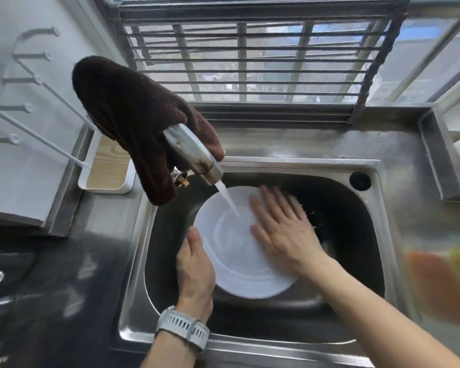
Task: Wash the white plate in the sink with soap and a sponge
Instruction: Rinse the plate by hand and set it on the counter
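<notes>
A white plate point(234, 258) sits tilted in the steel sink point(377, 235), under a stream of water from the tap point(197, 158). My left hand point(195, 269) grips the plate's left rim, thumb on the upper face. With its fingers straight, my right hand point(284, 229) lies flat on the plate's right side, slightly blurred. No sponge shows in either hand. An orange and yellow blurred thing point(446, 277), perhaps a sponge, lies on the counter at the right.
A dark brown cloth point(133, 115) hangs over the tap. A white tray with a wooden base point(109, 168) stands at the back left beside a white rack point(24, 107). A barred window point(250, 62) runs behind the sink. The drain point(316, 219) is beside my right hand.
</notes>
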The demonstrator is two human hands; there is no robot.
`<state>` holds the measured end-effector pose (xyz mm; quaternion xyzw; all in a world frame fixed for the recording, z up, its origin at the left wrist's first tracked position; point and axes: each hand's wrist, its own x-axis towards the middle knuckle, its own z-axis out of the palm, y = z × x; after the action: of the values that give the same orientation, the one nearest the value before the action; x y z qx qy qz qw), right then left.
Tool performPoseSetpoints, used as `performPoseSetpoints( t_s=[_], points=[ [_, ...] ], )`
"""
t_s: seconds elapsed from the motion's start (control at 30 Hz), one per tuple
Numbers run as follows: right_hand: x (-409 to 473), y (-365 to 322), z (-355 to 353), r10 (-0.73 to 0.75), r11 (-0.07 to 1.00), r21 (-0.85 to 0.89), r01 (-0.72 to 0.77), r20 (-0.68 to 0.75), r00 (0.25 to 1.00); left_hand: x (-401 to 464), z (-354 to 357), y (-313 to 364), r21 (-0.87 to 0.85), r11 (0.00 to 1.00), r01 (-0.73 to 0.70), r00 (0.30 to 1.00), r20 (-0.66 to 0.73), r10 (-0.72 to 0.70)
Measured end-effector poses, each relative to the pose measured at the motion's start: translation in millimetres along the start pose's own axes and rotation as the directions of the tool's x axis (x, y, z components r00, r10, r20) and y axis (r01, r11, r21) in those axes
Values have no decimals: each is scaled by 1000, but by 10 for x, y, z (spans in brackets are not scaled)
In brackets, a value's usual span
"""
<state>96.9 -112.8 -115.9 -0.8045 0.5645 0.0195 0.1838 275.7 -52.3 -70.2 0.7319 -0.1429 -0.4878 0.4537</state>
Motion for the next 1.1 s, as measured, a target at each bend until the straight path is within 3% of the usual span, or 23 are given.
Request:
performPoseSetpoints(
  t_s=[0.07,0.13,0.17,0.27,0.4,0.47,0.53,0.63,0.73,0.77,0.83,0.9,0.97,1.0,1.07,1.1],
  points=[
    [-306,82,-13,141,971,188,-145,36,989,3,-4,-9,-6,1000,-3,1000,6,3],
    [-598,-34,-138,311,746,608,-269,39,950,9,8,-59,49,999,-6,1000,3,6],
    [-691,-118,-208,392,625,730,-278,15,920,19,26,-95,66,998,10,1000,6,-10],
    [-770,-281,-364,515,483,833,-270,-20,857,45,119,-130,48,984,173,984,26,-175],
    [-652,-552,-560,431,371,920,-123,-54,901,48,263,-206,120,916,383,922,17,-388],
    [-509,-703,-638,364,366,928,-70,-74,929,0,314,-230,124,876,467,878,55,-476],
    [-299,-814,-704,290,390,917,-83,-37,956,-48,305,-239,-2,802,598,790,173,-589],
    [38,-884,-695,188,380,916,-127,58,980,-65,298,-226,-124,593,796,595,341,-728],
    [219,-958,-628,105,511,856,-83,34,994,-151,255,-240,-179,361,915,392,600,-698],
    [250,-957,-617,69,551,832,-61,27,997,-190,254,-231,-201,305,931,360,650,-670],
    [303,-900,-596,-39,673,739,-13,52,998,-242,267,-242,-247,291,924,380,651,-657],
    [348,-838,-609,-59,655,752,-67,139,988,-282,269,-278,-265,239,934,356,665,-657],
    [314,-800,-639,97,413,866,-282,266,959,-263,253,-325,-273,288,918,396,578,-713],
    [271,-792,-680,151,252,897,-362,333,931,-241,255,-330,-286,374,883,470,494,-732],
    [100,-668,-723,186,-50,908,-415,417,890,-173,262,-347,-227,640,734,679,264,-685],
    [-12,-559,-723,214,-100,912,-397,409,887,-147,261,-359,-167,772,614,790,127,-600]
  ],
)
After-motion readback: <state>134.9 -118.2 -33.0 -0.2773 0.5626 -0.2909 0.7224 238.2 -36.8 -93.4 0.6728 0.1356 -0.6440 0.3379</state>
